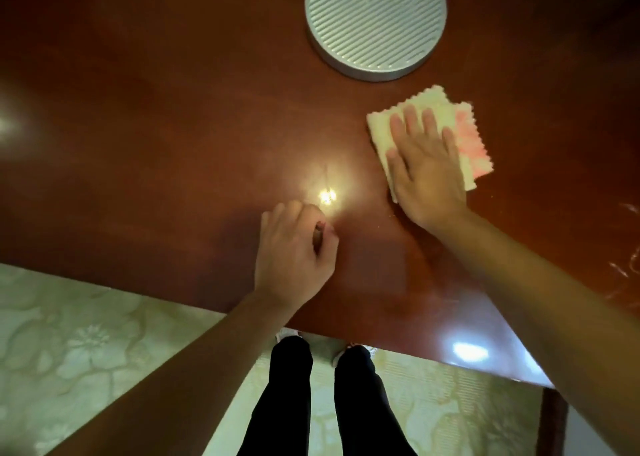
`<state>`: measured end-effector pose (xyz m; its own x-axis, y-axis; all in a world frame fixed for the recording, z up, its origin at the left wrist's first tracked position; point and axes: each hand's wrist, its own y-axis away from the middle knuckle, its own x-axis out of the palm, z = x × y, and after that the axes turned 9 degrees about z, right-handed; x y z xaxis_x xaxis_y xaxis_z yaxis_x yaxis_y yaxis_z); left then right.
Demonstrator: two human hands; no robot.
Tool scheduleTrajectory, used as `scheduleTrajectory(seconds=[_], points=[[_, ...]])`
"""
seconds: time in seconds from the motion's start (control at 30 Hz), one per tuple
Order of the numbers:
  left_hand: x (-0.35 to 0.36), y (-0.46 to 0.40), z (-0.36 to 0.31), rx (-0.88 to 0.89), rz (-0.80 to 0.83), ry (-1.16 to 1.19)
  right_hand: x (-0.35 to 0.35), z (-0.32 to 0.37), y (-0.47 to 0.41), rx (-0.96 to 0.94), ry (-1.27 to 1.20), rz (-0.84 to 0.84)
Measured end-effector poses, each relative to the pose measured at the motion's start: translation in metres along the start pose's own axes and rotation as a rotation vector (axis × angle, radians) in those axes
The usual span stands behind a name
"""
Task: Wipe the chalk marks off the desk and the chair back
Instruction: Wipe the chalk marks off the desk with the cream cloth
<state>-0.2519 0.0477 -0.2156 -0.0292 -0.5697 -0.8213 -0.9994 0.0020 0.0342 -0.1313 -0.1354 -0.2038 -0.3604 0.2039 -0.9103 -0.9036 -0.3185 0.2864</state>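
My right hand point(427, 175) lies flat on the folded cloth point(420, 133), fingers straight and a little spread, pressing it down on the bench point(156, 109) just in front of the round grey lamp base point(375, 23). The cloth is cream with a pink layer showing at its right side. My left hand point(294, 244) rests on the bench near the bright reflection of the light, its fingers curled in loosely; I think it holds nothing, but the fingertips are partly hidden. The chalk marks point(627, 248) that I can see are white scribbles at the far right edge of the bench, well apart from the cloth, so I judge that this part is not yet wiped. To do this step well I should keep the whole palm on the cloth, so that the pressure is even, and slide it to the right over the marks in overlapping strokes. The cloth must stay folded under my hand, not bunch up, and I should not push chalk dust toward the lamp base. The chair back is not in view
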Motion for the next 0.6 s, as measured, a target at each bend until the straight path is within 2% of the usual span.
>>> scheduleTrajectory(seconds=[0.13,0.27,0.33,0.47,0.5,0.57,0.6], points=[[-0.015,0.013,0.006,0.044,-0.014,0.157,0.035,0.092,-0.001,-0.265,0.037,0.076],[-0.043,0.056,0.046,0.071,-0.06,0.125,0.046,0.107,0.036,-0.433,-0.069,0.095],[-0.06,0.071,0.068,0.004,-0.126,0.107,0.041,0.101,0.028,-0.406,-0.121,0.094],[-0.084,0.074,0.095,-0.124,-0.181,0.154,0.029,0.123,-0.026,-0.126,-0.145,-0.069],[-0.089,0.073,0.099,-0.159,-0.202,0.173,0.032,0.138,-0.031,-0.104,-0.137,-0.085],[-0.1,0.068,0.11,-0.219,-0.253,0.199,0.055,0.182,-0.015,-0.167,-0.113,-0.04],[-0.105,0.064,0.114,-0.241,-0.275,0.198,0.073,0.206,0.007,-0.256,-0.081,0.006]])
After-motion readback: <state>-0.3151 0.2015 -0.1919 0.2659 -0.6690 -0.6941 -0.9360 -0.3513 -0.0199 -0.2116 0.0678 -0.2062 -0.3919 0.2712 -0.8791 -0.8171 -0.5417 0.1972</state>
